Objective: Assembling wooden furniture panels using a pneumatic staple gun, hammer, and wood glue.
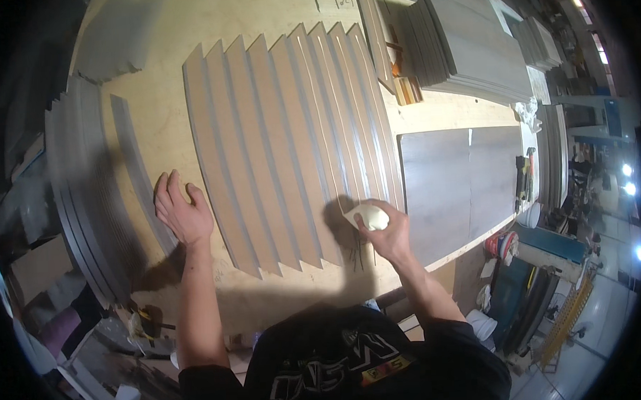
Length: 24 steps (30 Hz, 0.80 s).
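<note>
Overlapping brown boards (247, 153) with grey edges lie in a stepped row on the pale wooden table (155, 100). Thin pale beads of glue run lengthwise along several boards on the right side of the row. My right hand (390, 234) is closed round a white squeeze bottle (373, 217). Its pointed nozzle is tipped to the left, over the near end of one glue bead; whether it touches the board I cannot tell. Left of the row, my left hand (185, 211) lies with its fingers spread on the table beside the leftmost board, holding nothing.
Grey boards are stacked at the left (83, 174), beside a narrow grey strip (134, 147). Another grey board stack (464, 43) stands at the far right. Flat grey panels (449, 187) lie right of the row. Dark-handled tools (523, 177) rest by the table's right edge.
</note>
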Each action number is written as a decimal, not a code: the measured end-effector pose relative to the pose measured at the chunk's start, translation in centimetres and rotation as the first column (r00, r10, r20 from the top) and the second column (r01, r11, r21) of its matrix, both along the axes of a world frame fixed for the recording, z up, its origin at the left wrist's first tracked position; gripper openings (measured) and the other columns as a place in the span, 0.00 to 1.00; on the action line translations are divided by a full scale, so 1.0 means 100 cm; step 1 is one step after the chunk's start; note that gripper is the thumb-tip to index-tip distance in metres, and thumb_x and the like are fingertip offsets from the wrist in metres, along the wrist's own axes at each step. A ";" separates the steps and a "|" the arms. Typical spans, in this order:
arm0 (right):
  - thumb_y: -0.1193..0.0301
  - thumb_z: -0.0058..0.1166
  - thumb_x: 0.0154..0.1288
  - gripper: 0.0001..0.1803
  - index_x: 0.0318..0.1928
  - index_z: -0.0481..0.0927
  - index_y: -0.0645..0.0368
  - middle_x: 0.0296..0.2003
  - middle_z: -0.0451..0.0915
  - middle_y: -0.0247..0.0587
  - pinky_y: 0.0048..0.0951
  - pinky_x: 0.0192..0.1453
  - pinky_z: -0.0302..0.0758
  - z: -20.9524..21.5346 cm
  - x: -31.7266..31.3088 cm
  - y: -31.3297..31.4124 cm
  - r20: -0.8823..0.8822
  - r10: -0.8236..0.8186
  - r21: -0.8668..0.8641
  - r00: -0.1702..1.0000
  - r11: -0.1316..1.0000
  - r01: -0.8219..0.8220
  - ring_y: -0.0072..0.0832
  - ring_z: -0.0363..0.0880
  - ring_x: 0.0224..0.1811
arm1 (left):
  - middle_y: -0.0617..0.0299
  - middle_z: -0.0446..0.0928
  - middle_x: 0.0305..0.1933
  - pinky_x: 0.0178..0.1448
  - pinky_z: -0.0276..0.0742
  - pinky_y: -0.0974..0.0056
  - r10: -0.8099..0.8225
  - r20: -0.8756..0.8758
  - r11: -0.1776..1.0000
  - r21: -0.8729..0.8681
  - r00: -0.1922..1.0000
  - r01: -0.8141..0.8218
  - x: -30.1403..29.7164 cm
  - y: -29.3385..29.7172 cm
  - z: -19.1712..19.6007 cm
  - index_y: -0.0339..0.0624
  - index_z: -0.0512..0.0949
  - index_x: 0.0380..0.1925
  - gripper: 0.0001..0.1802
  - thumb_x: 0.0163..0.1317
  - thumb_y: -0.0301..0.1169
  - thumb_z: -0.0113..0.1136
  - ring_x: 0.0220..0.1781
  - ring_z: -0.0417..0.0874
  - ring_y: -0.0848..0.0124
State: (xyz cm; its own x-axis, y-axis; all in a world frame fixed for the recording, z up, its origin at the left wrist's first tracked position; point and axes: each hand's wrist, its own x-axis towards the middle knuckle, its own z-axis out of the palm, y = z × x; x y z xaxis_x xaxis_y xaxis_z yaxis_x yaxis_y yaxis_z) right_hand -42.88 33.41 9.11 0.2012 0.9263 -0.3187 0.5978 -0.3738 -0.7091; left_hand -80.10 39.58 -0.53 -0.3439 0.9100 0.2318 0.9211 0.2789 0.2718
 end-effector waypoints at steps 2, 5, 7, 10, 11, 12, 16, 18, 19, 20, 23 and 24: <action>0.65 0.74 0.60 0.20 0.50 0.87 0.61 0.43 0.90 0.48 0.33 0.53 0.84 0.003 0.000 -0.017 0.029 0.037 0.004 0.999 0.999 -0.037 0.34 0.90 0.46 | 0.56 0.70 0.72 0.75 0.61 0.46 -0.001 -0.019 1.000 0.012 1.000 0.001 -0.001 -0.001 -0.003 0.48 0.73 0.68 0.25 0.72 0.37 0.55 0.74 0.68 0.53; 0.65 0.74 0.60 0.21 0.51 0.87 0.61 0.44 0.89 0.49 0.34 0.55 0.83 0.004 0.003 -0.034 0.018 0.044 -0.063 0.999 0.997 -0.042 0.34 0.89 0.47 | 0.55 0.69 0.72 0.75 0.59 0.47 -0.007 -0.005 1.000 0.022 1.000 0.007 0.000 0.000 -0.005 0.48 0.73 0.67 0.25 0.71 0.37 0.56 0.74 0.67 0.54; 0.65 0.73 0.60 0.21 0.52 0.87 0.61 0.45 0.89 0.49 0.35 0.55 0.83 0.004 0.005 -0.036 0.020 0.051 -0.079 0.998 0.996 -0.050 0.34 0.89 0.47 | 0.55 0.69 0.72 0.75 0.59 0.47 -0.009 -0.004 1.000 0.022 1.000 0.009 0.000 0.001 -0.005 0.48 0.74 0.67 0.25 0.71 0.37 0.56 0.74 0.67 0.54; 0.65 0.72 0.62 0.21 0.52 0.86 0.61 0.45 0.89 0.48 0.34 0.54 0.83 0.011 0.008 -0.016 0.021 0.121 -0.083 0.992 0.989 -0.119 0.31 0.89 0.48 | 0.55 0.69 0.72 0.75 0.59 0.47 -0.004 -0.014 1.000 0.021 1.000 0.004 0.000 0.002 -0.005 0.48 0.74 0.66 0.25 0.70 0.37 0.56 0.74 0.67 0.54; 0.64 0.71 0.63 0.21 0.53 0.86 0.60 0.44 0.89 0.47 0.33 0.52 0.84 0.017 0.009 -0.003 -0.019 0.045 -0.069 0.999 0.997 -0.047 0.33 0.89 0.47 | 0.55 0.69 0.71 0.75 0.59 0.47 0.002 -0.024 1.000 0.015 1.000 -0.001 -0.002 0.002 -0.005 0.48 0.74 0.66 0.25 0.70 0.37 0.56 0.74 0.67 0.54; 0.64 0.71 0.64 0.21 0.55 0.85 0.59 0.44 0.89 0.46 0.33 0.51 0.84 0.022 0.008 0.013 -0.061 -0.027 -0.057 0.998 0.998 0.024 0.35 0.90 0.45 | 0.55 0.69 0.71 0.75 0.59 0.47 0.009 -0.031 1.000 0.018 0.999 -0.008 -0.004 0.001 -0.003 0.48 0.74 0.66 0.25 0.70 0.37 0.56 0.74 0.67 0.54; 0.60 0.71 0.63 0.24 0.54 0.85 0.61 0.36 0.89 0.46 0.31 0.38 0.83 0.008 -0.002 0.102 0.032 0.035 0.350 0.999 0.936 -0.044 0.30 0.88 0.31 | 0.54 0.69 0.72 0.76 0.59 0.46 0.000 0.017 1.000 0.027 1.000 0.000 0.000 0.002 0.001 0.46 0.73 0.67 0.25 0.70 0.36 0.56 0.74 0.67 0.53; 0.59 0.71 0.63 0.24 0.52 0.85 0.62 0.34 0.88 0.46 0.31 0.36 0.82 0.008 -0.027 0.152 -0.030 0.010 0.333 1.000 0.943 0.000 0.28 0.87 0.28 | 0.53 0.69 0.72 0.76 0.59 0.46 0.011 0.028 1.000 0.027 1.000 -0.011 0.001 0.004 0.002 0.44 0.73 0.67 0.25 0.71 0.36 0.56 0.74 0.66 0.52; 0.57 0.71 0.63 0.24 0.51 0.85 0.62 0.32 0.88 0.45 0.32 0.34 0.81 0.007 -0.039 0.176 -0.085 -0.024 0.287 0.996 0.957 0.047 0.27 0.85 0.26 | 0.54 0.69 0.71 0.76 0.58 0.46 0.006 0.037 1.000 0.024 0.999 -0.007 0.002 0.003 0.000 0.45 0.74 0.66 0.25 0.70 0.35 0.56 0.74 0.67 0.52; 0.57 0.71 0.63 0.24 0.51 0.85 0.62 0.32 0.88 0.45 0.32 0.34 0.81 0.005 -0.048 0.198 -0.091 -0.011 0.302 0.996 0.953 0.038 0.27 0.85 0.26 | 0.54 0.70 0.71 0.76 0.58 0.47 0.002 0.047 1.000 0.018 0.999 -0.003 0.002 0.001 -0.001 0.45 0.74 0.66 0.25 0.68 0.35 0.57 0.74 0.67 0.52; 0.58 0.71 0.63 0.24 0.54 0.86 0.60 0.35 0.88 0.41 0.33 0.36 0.81 -0.009 -0.073 0.257 -0.144 -0.041 0.183 0.989 0.981 0.068 0.25 0.84 0.26 | 0.54 0.70 0.70 0.76 0.58 0.47 0.010 0.055 0.999 0.044 0.998 -0.012 0.000 -0.002 0.000 0.45 0.74 0.65 0.25 0.68 0.34 0.57 0.73 0.67 0.52; 0.57 0.70 0.62 0.25 0.53 0.86 0.60 0.33 0.88 0.42 0.33 0.35 0.81 -0.011 -0.080 0.273 -0.117 -0.035 0.210 0.993 0.976 0.059 0.26 0.84 0.26 | 0.54 0.70 0.70 0.76 0.58 0.47 0.007 0.058 0.999 0.041 0.998 -0.010 0.000 -0.001 0.001 0.45 0.74 0.65 0.25 0.68 0.34 0.57 0.73 0.67 0.52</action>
